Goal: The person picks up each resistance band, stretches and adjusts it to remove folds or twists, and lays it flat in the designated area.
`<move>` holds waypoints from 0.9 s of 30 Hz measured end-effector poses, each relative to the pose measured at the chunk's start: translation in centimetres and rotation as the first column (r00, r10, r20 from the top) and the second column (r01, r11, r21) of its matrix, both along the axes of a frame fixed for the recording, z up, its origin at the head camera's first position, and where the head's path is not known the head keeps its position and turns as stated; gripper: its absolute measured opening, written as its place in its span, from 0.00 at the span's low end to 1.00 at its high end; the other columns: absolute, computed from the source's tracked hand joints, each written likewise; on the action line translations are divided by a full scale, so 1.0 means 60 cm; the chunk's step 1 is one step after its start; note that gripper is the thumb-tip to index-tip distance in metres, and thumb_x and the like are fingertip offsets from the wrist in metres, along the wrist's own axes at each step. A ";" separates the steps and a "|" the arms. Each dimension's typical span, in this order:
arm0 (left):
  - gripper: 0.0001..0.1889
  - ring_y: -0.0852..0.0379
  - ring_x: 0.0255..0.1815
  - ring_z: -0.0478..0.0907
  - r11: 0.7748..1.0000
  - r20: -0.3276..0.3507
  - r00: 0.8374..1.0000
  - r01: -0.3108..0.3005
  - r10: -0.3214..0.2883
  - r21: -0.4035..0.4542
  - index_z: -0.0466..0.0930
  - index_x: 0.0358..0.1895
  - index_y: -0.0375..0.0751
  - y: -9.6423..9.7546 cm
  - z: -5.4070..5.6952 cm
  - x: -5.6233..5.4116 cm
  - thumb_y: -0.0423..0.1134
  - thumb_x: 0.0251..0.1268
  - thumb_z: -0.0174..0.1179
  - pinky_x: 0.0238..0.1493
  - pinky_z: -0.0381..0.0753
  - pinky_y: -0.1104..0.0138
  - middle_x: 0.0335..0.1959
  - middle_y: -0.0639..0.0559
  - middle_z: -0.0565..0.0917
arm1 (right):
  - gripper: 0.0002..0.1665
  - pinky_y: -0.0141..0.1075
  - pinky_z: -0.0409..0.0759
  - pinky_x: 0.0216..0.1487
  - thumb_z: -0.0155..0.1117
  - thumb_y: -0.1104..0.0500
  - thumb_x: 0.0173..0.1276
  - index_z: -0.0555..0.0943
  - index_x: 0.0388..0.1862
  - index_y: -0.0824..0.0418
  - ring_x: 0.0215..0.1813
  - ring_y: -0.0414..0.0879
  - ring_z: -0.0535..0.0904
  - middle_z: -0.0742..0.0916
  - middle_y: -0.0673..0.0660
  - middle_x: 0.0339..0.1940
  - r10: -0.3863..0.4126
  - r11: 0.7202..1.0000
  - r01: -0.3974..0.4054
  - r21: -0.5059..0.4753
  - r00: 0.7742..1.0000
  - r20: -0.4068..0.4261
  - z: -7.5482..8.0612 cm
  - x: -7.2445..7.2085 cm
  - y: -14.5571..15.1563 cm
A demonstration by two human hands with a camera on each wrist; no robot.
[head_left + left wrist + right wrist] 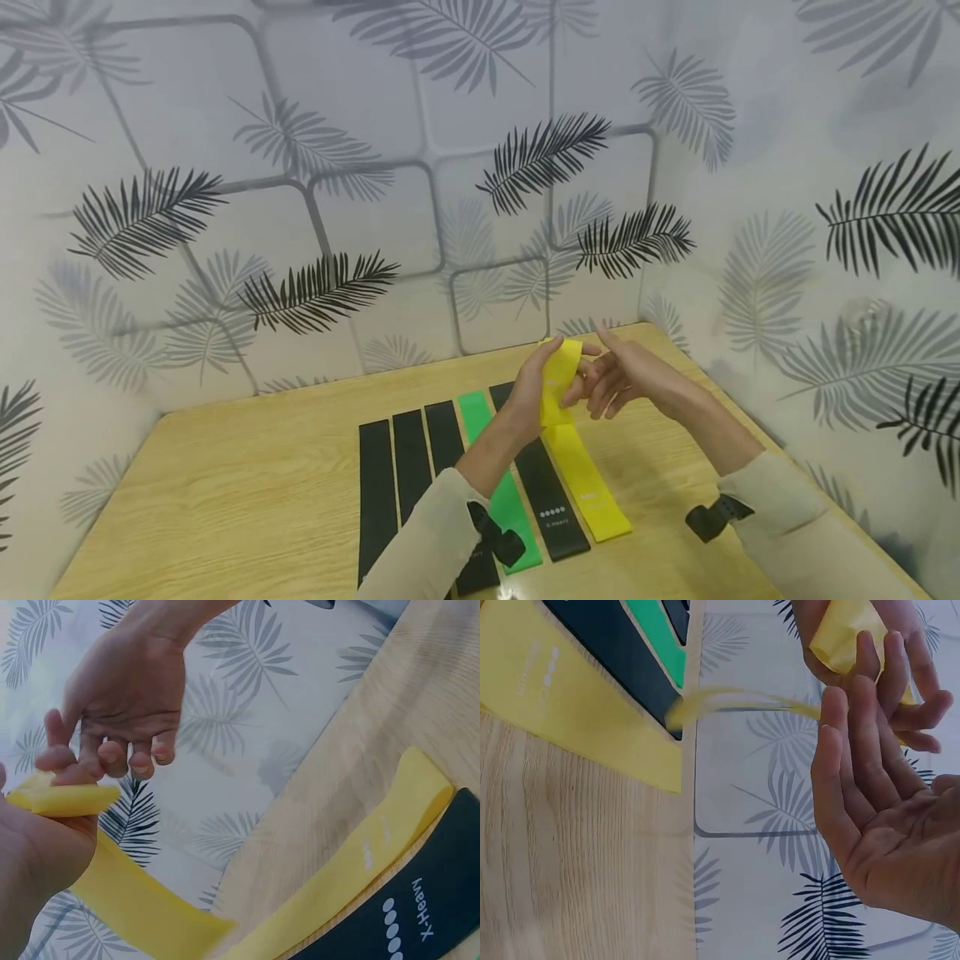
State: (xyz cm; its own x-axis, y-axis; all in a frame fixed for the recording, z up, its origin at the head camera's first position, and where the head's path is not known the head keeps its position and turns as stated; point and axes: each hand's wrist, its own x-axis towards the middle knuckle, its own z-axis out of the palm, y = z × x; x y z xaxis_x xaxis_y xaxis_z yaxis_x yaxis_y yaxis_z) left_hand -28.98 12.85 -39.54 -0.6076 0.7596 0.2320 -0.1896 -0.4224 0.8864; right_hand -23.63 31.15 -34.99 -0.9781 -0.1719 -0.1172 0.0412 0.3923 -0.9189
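Note:
My left hand (527, 390) holds a yellow resistance band (558, 379) above the table. In the left wrist view the held band (142, 907) wraps over the fingers and a blurred length hangs down. My right hand (636, 377) is just right of it, palm turned inward and fingers loosely bent, with nothing seen in its grasp. Its fingertips come close to the left hand's fingers; whether they touch I cannot tell. Beneath lies another yellow band (588, 483), flat beside a black band (551, 492) marked X-Heavy.
Left of the black band lie a green band (512, 521) and several more black bands (377, 475), laid side by side. The wooden table (247, 483) meets leaf-patterned walls (390, 242) at the back and right.

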 end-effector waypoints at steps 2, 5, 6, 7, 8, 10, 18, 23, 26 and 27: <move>0.21 0.63 0.16 0.70 0.999 -0.009 0.999 -0.033 0.033 -0.014 0.75 0.58 0.39 -0.003 0.000 -0.001 0.50 0.86 0.37 0.25 0.73 0.73 0.32 0.55 0.84 | 0.57 0.46 0.89 0.39 0.26 0.24 0.79 0.87 0.42 0.70 0.35 0.58 0.90 0.92 0.63 0.36 0.042 0.999 -0.041 -0.015 0.998 0.041 -0.005 -0.001 0.002; 0.20 0.60 0.17 0.76 0.999 0.014 0.999 -0.036 0.036 -0.036 0.79 0.54 0.38 -0.007 -0.001 0.001 0.47 0.86 0.41 0.25 0.76 0.70 0.30 0.54 0.86 | 0.56 0.49 0.89 0.42 0.24 0.24 0.79 0.79 0.64 0.69 0.38 0.59 0.90 0.92 0.62 0.40 0.084 0.996 -0.083 -0.033 0.995 0.053 -0.013 -0.003 0.001; 0.20 0.60 0.18 0.78 0.999 0.019 0.999 -0.028 0.028 -0.040 0.80 0.53 0.38 -0.007 0.000 0.003 0.47 0.86 0.41 0.25 0.77 0.70 0.29 0.53 0.87 | 0.55 0.50 0.89 0.45 0.24 0.25 0.80 0.76 0.68 0.69 0.40 0.59 0.90 0.91 0.59 0.41 0.104 0.993 -0.101 -0.058 0.993 0.049 -0.016 -0.004 -0.001; 0.21 0.59 0.19 0.80 0.999 0.018 1.000 -0.014 0.015 -0.040 0.80 0.53 0.38 -0.006 0.000 0.005 0.47 0.86 0.40 0.26 0.79 0.69 0.30 0.53 0.88 | 0.53 0.49 0.88 0.49 0.24 0.26 0.81 0.73 0.69 0.68 0.40 0.58 0.88 0.90 0.57 0.38 0.120 0.989 -0.116 -0.090 0.992 0.046 -0.020 -0.005 -0.003; 0.22 0.58 0.20 0.81 0.999 0.020 1.000 0.003 -0.002 -0.039 0.81 0.53 0.37 -0.005 0.001 0.008 0.48 0.87 0.39 0.28 0.81 0.68 0.31 0.53 0.88 | 0.50 0.48 0.86 0.53 0.25 0.26 0.81 0.71 0.68 0.67 0.43 0.56 0.87 0.88 0.54 0.36 0.126 0.984 -0.120 -0.134 0.991 0.041 -0.022 -0.005 -0.006; 0.25 0.57 0.23 0.83 0.998 0.019 0.999 0.041 -0.040 -0.038 0.80 0.55 0.33 -0.003 0.001 0.014 0.48 0.87 0.37 0.31 0.84 0.67 0.33 0.52 0.90 | 0.46 0.45 0.81 0.58 0.26 0.27 0.82 0.71 0.64 0.65 0.45 0.51 0.83 0.83 0.50 0.33 0.118 0.964 -0.106 -0.244 0.992 0.034 -0.028 -0.007 -0.013; 0.30 0.54 0.33 0.88 0.985 0.029 0.991 0.133 -0.131 -0.108 0.72 0.70 0.29 0.003 -0.013 0.036 0.51 0.85 0.36 0.46 0.88 0.61 0.42 0.50 0.90 | 0.43 0.35 0.73 0.72 0.29 0.37 0.87 0.54 0.84 0.67 0.74 0.47 0.73 0.73 0.59 0.78 0.153 0.801 -0.108 -0.589 0.988 0.027 -0.030 -0.010 -0.026; 0.26 0.49 0.43 0.90 0.981 0.015 0.991 0.137 -0.136 -0.135 0.75 0.68 0.32 0.002 -0.030 0.043 0.50 0.85 0.43 0.55 0.87 0.52 0.47 0.40 0.90 | 0.42 0.41 0.70 0.75 0.26 0.39 0.88 0.46 0.85 0.67 0.78 0.54 0.66 0.70 0.62 0.78 0.107 0.757 -0.059 -0.650 0.994 0.034 -0.022 -0.017 -0.027; 0.22 0.44 0.53 0.88 0.971 -0.009 0.986 0.164 -0.168 -0.173 0.72 0.70 0.40 -0.003 -0.037 0.050 0.49 0.85 0.44 0.62 0.82 0.45 0.55 0.33 0.87 | 0.35 0.36 0.79 0.61 0.28 0.40 0.88 0.59 0.75 0.66 0.62 0.49 0.77 0.78 0.56 0.61 -0.025 0.782 0.044 -0.622 0.999 0.039 -0.020 -0.021 -0.021; 0.21 0.43 0.56 0.87 0.968 -0.021 0.983 0.175 -0.182 -0.179 0.69 0.71 0.43 -0.006 -0.039 0.053 0.48 0.85 0.44 0.64 0.80 0.43 0.58 0.31 0.84 | 0.31 0.36 0.81 0.59 0.30 0.41 0.88 0.62 0.71 0.64 0.57 0.47 0.80 0.80 0.53 0.55 -0.058 0.770 0.071 -0.634 0.997 0.042 -0.020 -0.023 -0.019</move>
State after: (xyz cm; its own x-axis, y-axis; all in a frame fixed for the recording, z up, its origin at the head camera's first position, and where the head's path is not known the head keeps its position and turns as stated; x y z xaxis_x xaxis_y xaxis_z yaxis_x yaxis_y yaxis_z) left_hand -25.79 12.50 -41.90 -0.4517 0.8859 0.1053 -0.2134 -0.2219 0.9514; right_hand -25.00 30.02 -36.17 -0.9885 -0.1498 -0.0222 0.0646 -0.2847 -0.9564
